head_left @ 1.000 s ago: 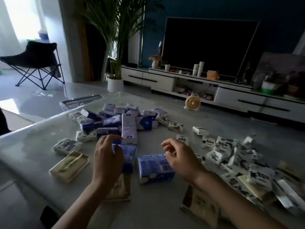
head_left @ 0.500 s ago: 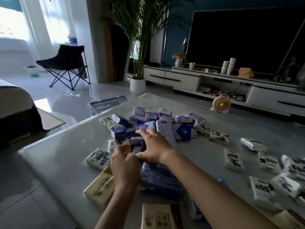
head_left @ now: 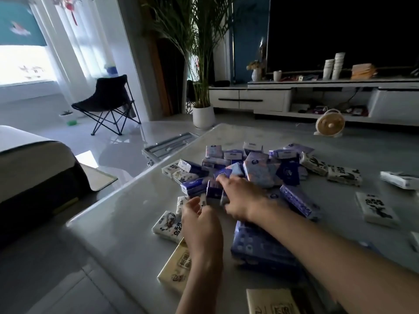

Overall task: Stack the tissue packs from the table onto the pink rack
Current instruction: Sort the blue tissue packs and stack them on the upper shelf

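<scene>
Purple tissue packs (head_left: 258, 173) heaped around right hand (head_left: 240, 198), grip unclear, left hand (head_left: 200, 225) loosely curled

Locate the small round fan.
Head view, upper right: the small round fan stands on the floor in front of the white TV cabinet, beyond the far edge of the table.

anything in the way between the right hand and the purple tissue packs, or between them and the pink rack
Nothing visible. The right hand rests on the purple tissue packs, fingertips at a small purple pack; the left hand is just beside. The pink rack is out of view, so that path cannot be judged.
</scene>
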